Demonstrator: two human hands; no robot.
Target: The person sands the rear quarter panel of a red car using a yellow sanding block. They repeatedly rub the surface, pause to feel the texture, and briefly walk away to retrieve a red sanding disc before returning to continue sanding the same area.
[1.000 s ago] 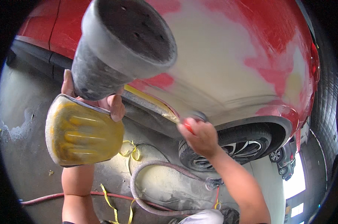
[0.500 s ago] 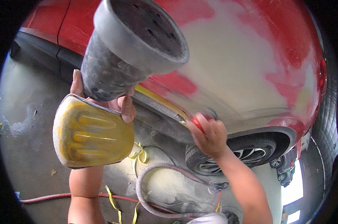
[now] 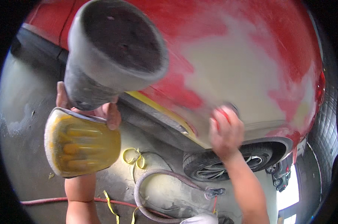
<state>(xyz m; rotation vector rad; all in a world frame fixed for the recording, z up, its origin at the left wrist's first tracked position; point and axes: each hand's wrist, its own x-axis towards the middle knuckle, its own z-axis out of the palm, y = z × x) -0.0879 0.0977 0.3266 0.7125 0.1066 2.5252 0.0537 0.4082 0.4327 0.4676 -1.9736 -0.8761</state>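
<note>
My left hand (image 3: pixel 112 116) holds up a dusty grey, flared cup-like piece (image 3: pixel 109 67) with a dark hollow at its wide end. Just below that cup, against the same hand, is a yellow see-through piece (image 3: pixel 85 145) with finger-shaped ridges; it hides most of the palm. My right hand (image 3: pixel 228 132) is closed round a small red-and-black pad (image 3: pixel 233 107), held at the car's side above the rear wheel. Red paint on this car panel (image 3: pixel 243 74) gives way to a large pale beige patch with a faint dark smear near its lower edge.
Below the panel sit the wheel arch and rear tyre (image 3: pixel 193 164). A grey ribbed hose (image 3: pixel 139 190), a red hose (image 3: pixel 51 200) and yellow strips (image 3: pixel 133 156) lie on the dusty floor. Another car (image 3: pixel 282 175) stands far right.
My right hand has moved right and slightly up along the panel with the red-and-black pad. My left hand, the grey cup and the yellow piece have shifted left and down.
</note>
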